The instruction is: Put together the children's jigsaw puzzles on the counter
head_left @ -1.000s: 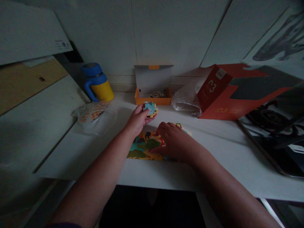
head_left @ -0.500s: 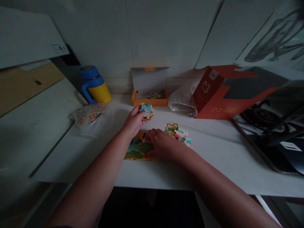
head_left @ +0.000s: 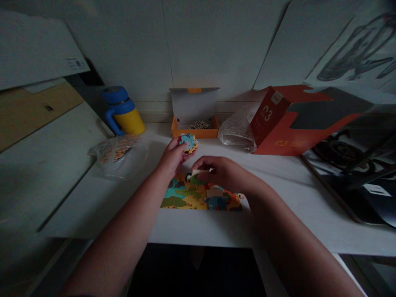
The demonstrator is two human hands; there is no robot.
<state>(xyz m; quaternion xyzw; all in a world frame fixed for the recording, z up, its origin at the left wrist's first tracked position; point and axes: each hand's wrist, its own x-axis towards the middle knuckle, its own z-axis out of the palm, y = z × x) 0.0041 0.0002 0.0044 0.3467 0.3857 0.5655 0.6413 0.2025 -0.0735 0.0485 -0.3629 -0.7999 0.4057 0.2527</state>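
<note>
My left hand [head_left: 175,155] is closed round a small stack of puzzle pieces [head_left: 189,143], light blue and yellow on top, held above the table. Between the fingers of my right hand [head_left: 218,169] is one puzzle piece [head_left: 196,178] with green on it and a pale edge, tilted over the puzzle. Below lies a joined strip of puzzle [head_left: 188,194], showing a green crocodile, blue water and yellow ground. The right hand hides part of its upper side and the loose pieces there.
An open orange box [head_left: 194,133] with pieces inside stands at the back. Behind left are a blue-yellow jug [head_left: 126,115] and a bagged bundle [head_left: 119,154]. Bubble wrap [head_left: 236,132] and a large red box [head_left: 278,123] stand right, near a black device [head_left: 355,173].
My right hand has lifted from the puzzle with a piece in its fingers, uncovering the crocodile and the strip's right part. My left hand has shifted slightly left.
</note>
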